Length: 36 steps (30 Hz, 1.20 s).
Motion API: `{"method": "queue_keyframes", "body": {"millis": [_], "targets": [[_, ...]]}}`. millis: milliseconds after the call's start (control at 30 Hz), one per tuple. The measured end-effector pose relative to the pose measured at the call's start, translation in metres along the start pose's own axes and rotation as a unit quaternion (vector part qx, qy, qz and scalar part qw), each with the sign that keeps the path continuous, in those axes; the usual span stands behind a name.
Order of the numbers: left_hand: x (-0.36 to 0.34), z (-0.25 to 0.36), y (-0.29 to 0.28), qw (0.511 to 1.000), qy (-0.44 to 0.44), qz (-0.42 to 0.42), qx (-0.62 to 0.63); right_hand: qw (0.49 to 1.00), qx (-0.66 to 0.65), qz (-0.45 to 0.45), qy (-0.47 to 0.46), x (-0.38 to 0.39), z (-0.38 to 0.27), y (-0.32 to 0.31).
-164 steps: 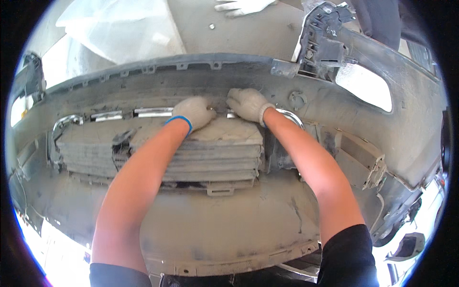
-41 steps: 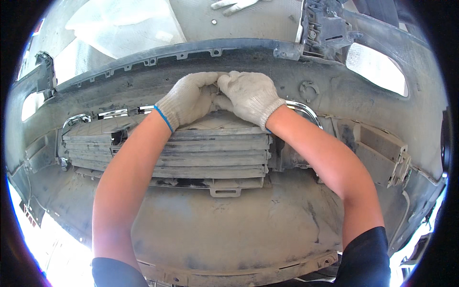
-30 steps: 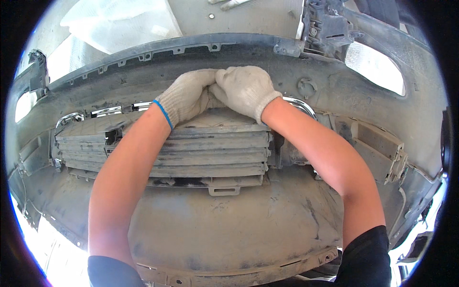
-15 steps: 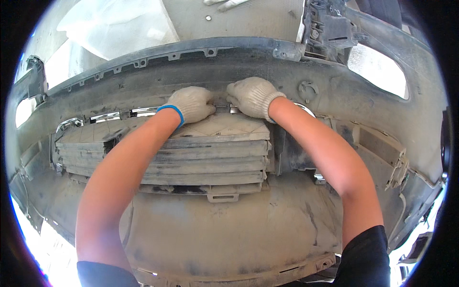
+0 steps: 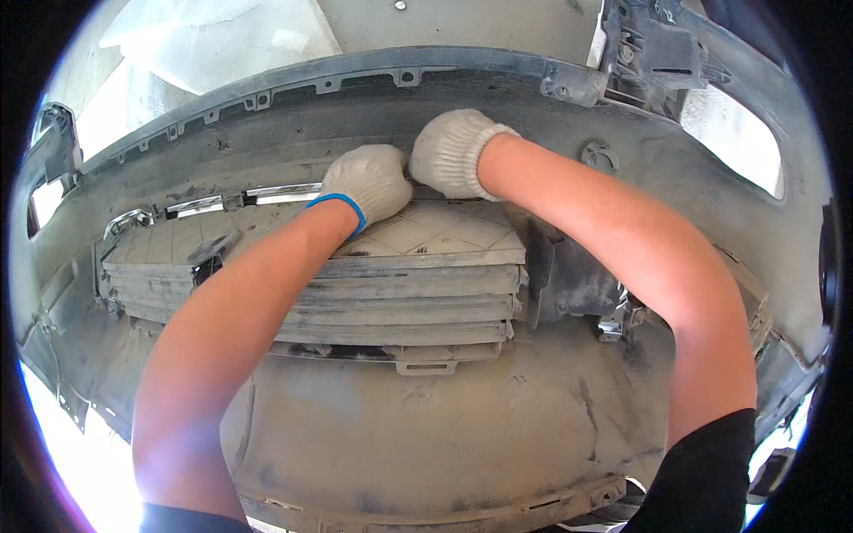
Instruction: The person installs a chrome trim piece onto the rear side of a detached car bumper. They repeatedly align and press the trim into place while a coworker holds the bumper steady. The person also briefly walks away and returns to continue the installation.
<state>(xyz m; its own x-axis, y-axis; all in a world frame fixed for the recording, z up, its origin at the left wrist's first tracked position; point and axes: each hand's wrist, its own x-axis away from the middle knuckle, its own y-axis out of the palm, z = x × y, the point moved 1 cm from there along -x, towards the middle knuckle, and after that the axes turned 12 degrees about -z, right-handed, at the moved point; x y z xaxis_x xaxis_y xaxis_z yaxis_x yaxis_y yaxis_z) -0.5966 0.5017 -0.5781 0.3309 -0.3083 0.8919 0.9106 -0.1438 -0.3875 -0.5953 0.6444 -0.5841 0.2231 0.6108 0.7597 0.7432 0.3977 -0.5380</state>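
My left hand point(image 5: 366, 182), in a knitted off-white glove with a blue cuff edge, is closed at the upper edge of a dusty slatted grille shutter point(image 5: 400, 289). Close to its right, my right hand point(image 5: 455, 155), gloved alike, is curled with its back toward me. What the fingertips of either hand hold is hidden under the gloves. The shutter is set in the inner side of a large dusty car bumper cover point(image 5: 435, 417). Chrome trim strips point(image 5: 283, 193) show along the shutter's upper edge, left of my hands.
A tabbed flange point(image 5: 329, 84) runs along the bumper's far edge. At the far right is a black bracket point(image 5: 662, 53). A translucent plastic sheet point(image 5: 240, 44) lies beyond the bumper at the left. A round socket point(image 5: 601, 157) sits right of my hands.
My right hand has shifted left, closer to my left hand, and its elbow has swung outward. The view has moved slightly, and the white glove at the far edge is out of sight.
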Motion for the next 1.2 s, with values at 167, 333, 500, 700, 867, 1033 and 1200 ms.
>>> {"method": "queue_keyframes", "body": {"millis": [167,333,500,700,867,1033,1200], "targets": [[-0.007,-0.009,0.005,1.0,-0.005,0.014,0.002,0.997,-0.026,-0.072,-0.018,-0.012,0.0,-0.021],[-0.002,-0.002,-0.003,1.0,-0.018,0.004,0.002,0.984,-0.129,-0.118,-0.029,-0.037,0.016,-0.012],[-0.008,-0.007,0.001,1.0,-0.001,0.015,-0.01,0.978,-0.143,-0.155,0.0,-0.046,0.016,-0.01],[-0.006,-0.005,-0.001,0.998,0.004,-0.035,-0.043,0.989,-0.127,-0.039,0.065,-0.016,-0.007,-0.012],[-0.006,-0.006,-0.002,1.0,-0.006,-0.015,-0.003,0.998,-0.044,-0.01,0.045,0.008,-0.008,-0.018],[0.001,0.0,-0.005,0.999,-0.018,-0.024,0.011,0.999,-0.011,0.029,-0.02,0.005,0.003,-0.003],[0.002,0.003,-0.009,1.0,-0.007,-0.025,-0.002,0.997,-0.046,0.063,-0.026,0.002,0.006,0.015]]}}
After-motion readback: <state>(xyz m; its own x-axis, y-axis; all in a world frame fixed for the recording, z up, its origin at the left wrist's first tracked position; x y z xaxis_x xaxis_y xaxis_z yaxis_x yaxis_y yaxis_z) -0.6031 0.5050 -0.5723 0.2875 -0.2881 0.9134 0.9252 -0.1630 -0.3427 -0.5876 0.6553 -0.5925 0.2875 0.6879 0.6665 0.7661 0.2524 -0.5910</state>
